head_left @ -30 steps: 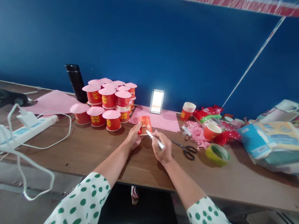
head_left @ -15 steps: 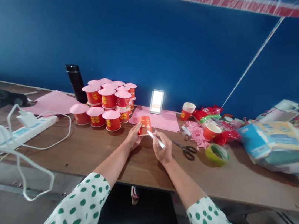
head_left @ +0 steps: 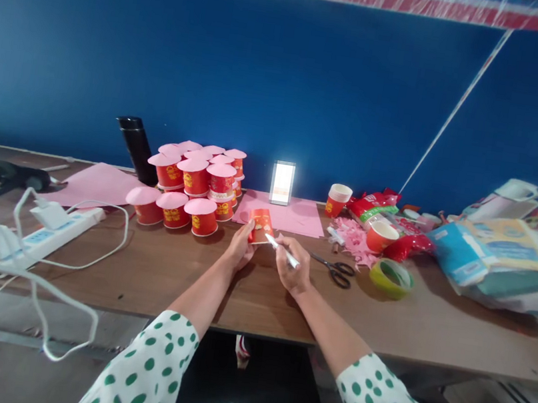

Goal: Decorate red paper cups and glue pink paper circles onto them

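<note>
My left hand is closed around the lower left side of a red paper cup with yellow print, held just over the table. Between the fingers of my right hand is a white marker pen, its tip at the cup's lower right side. Whether the tip touches the cup I cannot tell. Black-handled scissors lie just right of my right hand. Pink paper sheets lie behind the cup, under a bright blurred upright screen.
Left stand stacked red cups with pink cone tops, a black flask and a white power strip with cables. On the right are nested cups, pink shreds, yellow-green tape and a plastic package.
</note>
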Demonstrator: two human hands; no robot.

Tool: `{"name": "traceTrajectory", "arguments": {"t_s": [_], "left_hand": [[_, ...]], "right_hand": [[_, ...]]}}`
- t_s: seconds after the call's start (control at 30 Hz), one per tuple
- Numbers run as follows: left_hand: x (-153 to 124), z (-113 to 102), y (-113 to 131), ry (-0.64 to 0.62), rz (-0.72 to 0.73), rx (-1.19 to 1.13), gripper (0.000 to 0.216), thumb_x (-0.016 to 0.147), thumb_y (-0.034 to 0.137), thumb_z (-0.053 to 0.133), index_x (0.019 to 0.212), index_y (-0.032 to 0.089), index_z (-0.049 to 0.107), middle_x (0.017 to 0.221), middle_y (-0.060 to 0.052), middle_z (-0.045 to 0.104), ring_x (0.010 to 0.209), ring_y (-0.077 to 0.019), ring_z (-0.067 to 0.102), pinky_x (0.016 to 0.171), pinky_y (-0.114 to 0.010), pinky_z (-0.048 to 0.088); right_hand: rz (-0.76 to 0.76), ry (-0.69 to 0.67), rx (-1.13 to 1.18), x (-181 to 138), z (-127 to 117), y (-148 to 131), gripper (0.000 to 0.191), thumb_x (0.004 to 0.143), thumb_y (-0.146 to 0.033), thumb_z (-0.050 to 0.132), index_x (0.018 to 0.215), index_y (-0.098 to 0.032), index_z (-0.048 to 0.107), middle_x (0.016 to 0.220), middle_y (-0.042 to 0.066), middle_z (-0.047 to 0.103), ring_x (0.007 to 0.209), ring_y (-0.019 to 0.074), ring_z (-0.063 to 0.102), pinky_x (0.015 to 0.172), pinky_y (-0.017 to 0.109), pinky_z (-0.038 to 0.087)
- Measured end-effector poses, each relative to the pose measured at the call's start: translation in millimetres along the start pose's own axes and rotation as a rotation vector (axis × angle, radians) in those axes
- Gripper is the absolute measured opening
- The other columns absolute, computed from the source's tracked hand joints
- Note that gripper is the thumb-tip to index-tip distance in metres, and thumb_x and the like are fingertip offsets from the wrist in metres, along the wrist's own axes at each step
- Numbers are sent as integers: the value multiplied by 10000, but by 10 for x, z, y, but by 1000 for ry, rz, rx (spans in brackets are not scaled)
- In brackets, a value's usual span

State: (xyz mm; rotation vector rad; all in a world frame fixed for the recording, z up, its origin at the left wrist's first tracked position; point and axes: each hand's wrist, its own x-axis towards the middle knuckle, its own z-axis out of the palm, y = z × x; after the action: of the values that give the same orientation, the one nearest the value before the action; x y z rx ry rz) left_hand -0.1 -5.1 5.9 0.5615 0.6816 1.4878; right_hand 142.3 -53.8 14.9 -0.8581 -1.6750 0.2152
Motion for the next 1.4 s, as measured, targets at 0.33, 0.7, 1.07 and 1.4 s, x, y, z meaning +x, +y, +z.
{"name": "traceTrajectory", "arguments": {"t_s": [0.33, 0.7, 1.07, 1.4], "left_hand": [[-30, 11, 36, -31, -18, -11, 301, 856, 430, 561, 918, 144, 629, 848, -48, 700, 731, -145, 664, 759, -295, 543], [34, -60, -24, -67, -4, 22, 308, 775, 394, 681, 934, 141, 608, 866, -64, 704, 783, -160, 678, 810, -304, 522], [-15, 0, 6, -68, -26, 16, 282, 842, 386, 596, 934, 123, 636, 898, -89, 721, 851, -198, 689, 865, -334, 524], [-11, -16, 0, -88, -2, 22, 321, 798, 401, 660, 960, 126, 637, 882, -77, 713, 857, -192, 687, 862, -330, 527]], "right_hand": [[-69, 69, -93, 44, 7, 62, 225, 909, -212, 469, 1096, -184, 593, 977, 103, 656, 934, 219, 617, 832, 361, 514], [-103, 77, -107, 39, 31, 77, 213, 897, -210, 494, 1088, -199, 587, 993, 101, 661, 961, 220, 629, 851, 372, 531], [-83, 89, -105, 32, 30, 90, 223, 904, -200, 474, 1103, -192, 575, 995, 105, 655, 953, 222, 628, 844, 370, 526], [-88, 90, -113, 25, 37, 99, 232, 907, -213, 465, 1110, -188, 574, 994, 111, 657, 952, 226, 629, 844, 373, 526]]}}
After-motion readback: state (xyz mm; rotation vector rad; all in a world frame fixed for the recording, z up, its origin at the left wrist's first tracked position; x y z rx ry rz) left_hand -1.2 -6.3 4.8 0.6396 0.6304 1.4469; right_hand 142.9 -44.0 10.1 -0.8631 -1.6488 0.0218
